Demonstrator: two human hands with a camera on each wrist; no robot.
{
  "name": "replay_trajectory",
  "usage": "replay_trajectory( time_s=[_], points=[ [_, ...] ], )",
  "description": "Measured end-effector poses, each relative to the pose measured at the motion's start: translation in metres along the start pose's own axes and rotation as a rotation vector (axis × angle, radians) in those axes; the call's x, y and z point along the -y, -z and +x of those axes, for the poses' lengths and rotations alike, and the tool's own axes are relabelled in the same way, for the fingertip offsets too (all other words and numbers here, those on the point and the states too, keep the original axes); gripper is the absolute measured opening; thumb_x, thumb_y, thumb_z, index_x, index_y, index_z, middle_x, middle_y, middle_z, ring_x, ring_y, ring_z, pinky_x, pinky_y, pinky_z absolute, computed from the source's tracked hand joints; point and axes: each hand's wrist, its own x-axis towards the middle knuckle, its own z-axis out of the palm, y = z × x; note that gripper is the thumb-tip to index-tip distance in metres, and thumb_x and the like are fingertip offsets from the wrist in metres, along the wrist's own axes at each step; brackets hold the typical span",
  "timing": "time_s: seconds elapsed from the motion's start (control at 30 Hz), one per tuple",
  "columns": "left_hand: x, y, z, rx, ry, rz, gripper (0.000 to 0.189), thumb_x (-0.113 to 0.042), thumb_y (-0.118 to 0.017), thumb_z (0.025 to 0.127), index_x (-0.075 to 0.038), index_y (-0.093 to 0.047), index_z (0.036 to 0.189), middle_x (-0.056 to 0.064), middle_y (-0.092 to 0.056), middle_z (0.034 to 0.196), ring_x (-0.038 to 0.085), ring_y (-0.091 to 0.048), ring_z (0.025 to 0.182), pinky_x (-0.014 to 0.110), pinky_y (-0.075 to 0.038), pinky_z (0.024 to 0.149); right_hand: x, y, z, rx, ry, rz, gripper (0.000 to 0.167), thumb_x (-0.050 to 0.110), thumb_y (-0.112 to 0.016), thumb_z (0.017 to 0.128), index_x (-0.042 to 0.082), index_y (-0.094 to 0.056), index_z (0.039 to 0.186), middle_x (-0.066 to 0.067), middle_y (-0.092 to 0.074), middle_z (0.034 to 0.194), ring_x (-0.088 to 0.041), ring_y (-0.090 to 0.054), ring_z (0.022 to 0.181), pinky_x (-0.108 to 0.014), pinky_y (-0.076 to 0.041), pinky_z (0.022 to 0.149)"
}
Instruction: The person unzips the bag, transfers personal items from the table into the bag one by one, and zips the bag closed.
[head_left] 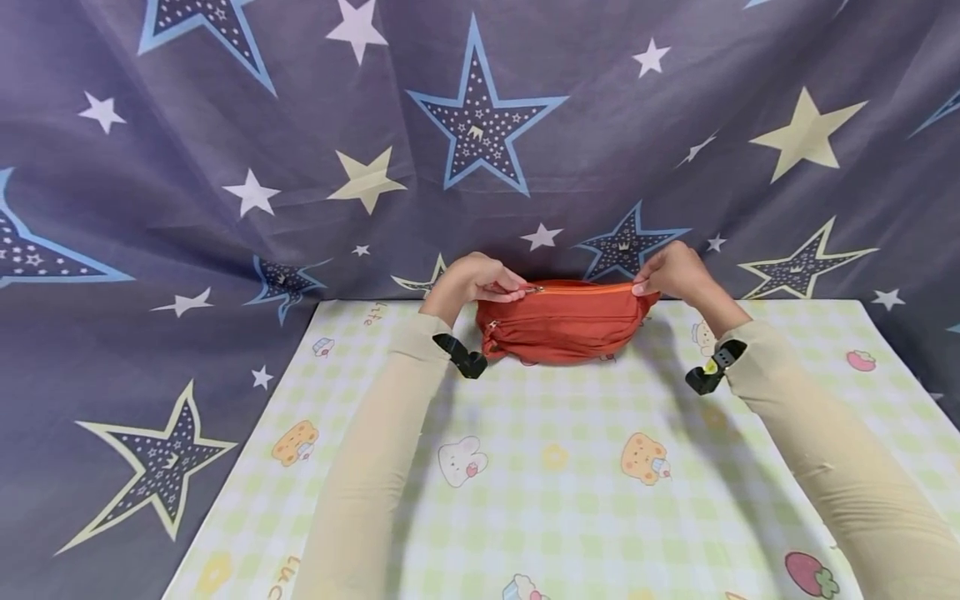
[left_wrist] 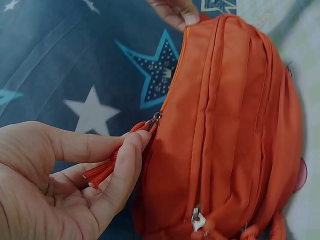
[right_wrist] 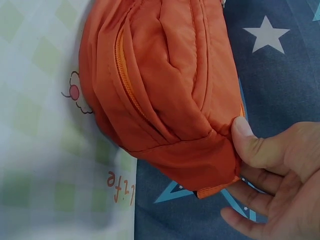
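An orange-red zippered bag (head_left: 566,325) stands at the table's far edge, with a lighter orange zipper along its top. My left hand (head_left: 483,279) pinches the tasselled cord pull (left_wrist: 102,172) of that top zipper between thumb and fingers. The metal slider (left_wrist: 156,116) sits partway along the zipper in the left wrist view. At the bag's other end, my right hand (right_wrist: 280,170) grips the top corner, thumb on the front and fingers behind. A second zipper pull (left_wrist: 198,220) hangs on the front, and a front pocket zipper (right_wrist: 127,80) shows in the right wrist view.
The table (head_left: 525,533) wears a pale green checked cloth printed with cartoon animals and fruit. Right behind the bag hangs a dark blue curtain (head_left: 300,125) with stars, which also drops down along the table's left side. Each wrist carries a small black camera (head_left: 461,357).
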Motion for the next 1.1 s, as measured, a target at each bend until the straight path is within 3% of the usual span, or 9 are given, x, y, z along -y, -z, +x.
replay_trajectory(
  time_s=[0.47,0.73,1.0,1.1],
  points=[
    [0.012,0.023,0.000,-0.008,0.012,-0.070,0.034,0.009,-0.059,0.097,0.010,-0.063,0.130,0.008,-0.070,0.082,0.013,-0.070,0.072,0.019,-0.059,0.067,0.001,0.001,-0.003,-0.008,-0.022,0.027,0.018,0.012,-0.083,0.086,-0.004,-0.079,0.093,-0.003,-0.074,0.069,-0.023,-0.066,0.075,-0.031,-0.051,0.066],
    [0.022,0.040,-0.004,-0.021,0.022,-0.073,0.036,0.007,-0.062,0.096,0.008,-0.063,0.132,0.008,-0.070,0.096,0.013,-0.070,0.077,0.020,-0.060,0.074,0.001,-0.002,-0.002,-0.003,-0.028,0.019,0.018,0.012,-0.083,0.086,-0.003,-0.079,0.094,0.000,-0.074,0.068,-0.022,-0.066,0.077,-0.031,-0.051,0.069],
    [0.028,0.055,-0.006,0.010,0.024,-0.111,0.040,0.007,-0.058,0.098,0.008,-0.058,0.137,0.005,-0.072,0.086,0.011,-0.070,0.076,0.024,-0.053,0.103,0.000,0.001,-0.003,0.001,-0.038,-0.002,0.019,0.014,-0.083,0.086,-0.003,-0.079,0.094,0.002,-0.073,0.067,-0.019,-0.065,0.075,-0.028,-0.049,0.065],
    [0.032,0.058,-0.005,0.027,0.033,-0.118,0.040,0.007,-0.057,0.099,0.007,-0.057,0.139,0.004,-0.073,0.082,0.010,-0.070,0.073,0.020,-0.057,0.092,0.000,0.001,-0.002,0.011,-0.045,0.004,0.019,0.014,-0.083,0.086,-0.002,-0.079,0.094,0.002,-0.073,0.068,-0.022,-0.066,0.077,-0.028,-0.049,0.064]
  ],
)
